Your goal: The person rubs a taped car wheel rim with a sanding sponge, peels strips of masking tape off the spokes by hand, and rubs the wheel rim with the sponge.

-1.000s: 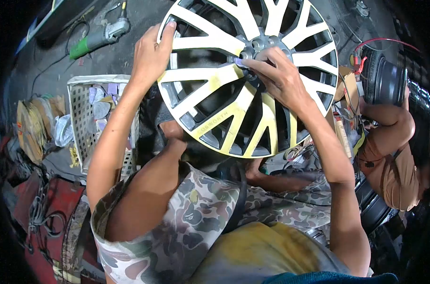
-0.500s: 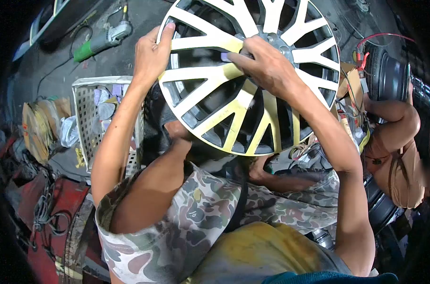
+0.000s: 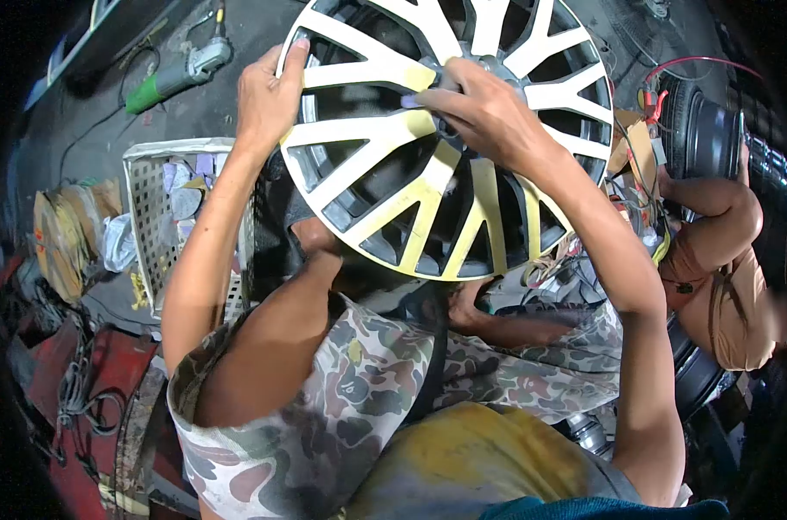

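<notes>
A multi-spoke alloy wheel [image 3: 359, 130] is held up in front of my knees, its spokes white at the upper part and yellowish lower down. My left hand [image 3: 266, 100] is closed on the wheel's left rim, thumb on the face. Near the hub, my right hand [image 3: 493, 113] pinches a small purple piece of sandpaper [image 3: 409, 101] between the spoke ends. Most of that piece is hidden by the fingers.
A white plastic basket [image 3: 138, 227] with purple and grey pads stands at left. Beyond it lies a green and grey angle grinder [image 3: 178, 76]. Rolls of tape [image 3: 68, 243] sit far left. At right, another person's leg [image 3: 723, 204] is beside a black tyre [image 3: 684, 130].
The view has shifted slightly, so the scene sits a little to the left. My right hand has moved a short way along the spoke ends by the hub; my left hand keeps its grip.
</notes>
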Available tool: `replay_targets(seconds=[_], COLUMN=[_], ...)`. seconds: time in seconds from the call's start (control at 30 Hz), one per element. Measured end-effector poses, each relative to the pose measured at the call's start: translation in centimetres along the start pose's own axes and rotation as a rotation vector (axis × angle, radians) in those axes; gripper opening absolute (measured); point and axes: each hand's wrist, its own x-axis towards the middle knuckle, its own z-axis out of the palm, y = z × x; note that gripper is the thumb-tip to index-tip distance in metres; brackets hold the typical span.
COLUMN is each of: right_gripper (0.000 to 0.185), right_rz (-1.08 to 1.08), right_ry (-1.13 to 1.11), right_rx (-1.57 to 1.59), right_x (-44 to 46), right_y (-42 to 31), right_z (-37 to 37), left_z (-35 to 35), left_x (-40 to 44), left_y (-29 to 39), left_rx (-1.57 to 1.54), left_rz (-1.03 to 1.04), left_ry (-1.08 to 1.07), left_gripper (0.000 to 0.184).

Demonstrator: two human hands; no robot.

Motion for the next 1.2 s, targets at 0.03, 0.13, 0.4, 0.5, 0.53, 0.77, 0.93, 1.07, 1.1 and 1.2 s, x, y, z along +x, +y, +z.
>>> replay_targets(seconds=[0.03, 0.13, 0.4, 0.5, 0.53, 0.77, 0.93, 1.07, 1.1, 1.2], right_gripper=[0.032, 0.028, 0.026, 0.027, 0.027, 0.037, 0.037, 0.034, 0.024, 0.008], right_rz=[-0.014, 0.048, -0.007, -0.084, -0.035, -0.098, 0.003, -0.073, -0.161, -0.273], right_ry=[0.005, -0.077, -0.041, -0.049, -0.064, -0.181, -0.239, -0.212, -0.225, -0.247], right_rx=[0.061, 0.13, 0.113, 0.046, 0.057, -0.163, -0.072, -0.103, -0.225, -0.438], right_x=[0.8, 0.6, 1.2, 1.2, 0.8, 2.7, 1.4, 2.8, 3.7, 5.3], right_y=[-0.3, 0.0, 0.4, 0.4, 0.6, -0.5, -0.5, -1.4, -2.0, -2.4], right_z=[0.2, -1.6, -0.8, -0.5, -1.0, -1.4, -2.8, -2.9, -3.1, -1.6], left_z=[0.3, -0.2, 0.2, -0.2, 0.0, 0.0, 0.2, 0.6, 0.5, 0.4], left_x=[0.0, 0.2, 0.2, -0.1, -0.1, 0.2, -0.1, 0.2, 0.2, 0.3], left_y=[-0.6, -1.4, -1.2, -0.6, -0.7, -0.8, -0.3, -1.4, -1.4, -1.2], left_rx=[-0.018, 0.026, -0.054, 0.015, 0.008, -0.009, -0.03, -0.024, -0.002, 0.025], left_rz=[0.081, 0.099, 0.091, 0.093, 0.091, 0.079, 0.045, 0.141, 0.08, 0.107], left_ry=[0.038, 0.046, 0.061, 0.033, 0.037, 0.071, 0.052, 0.1, 0.065, 0.06], left_gripper=[0.046, 0.045, 0.046, 0.046, 0.046, 0.044, 0.043, 0.045, 0.046, 0.045])
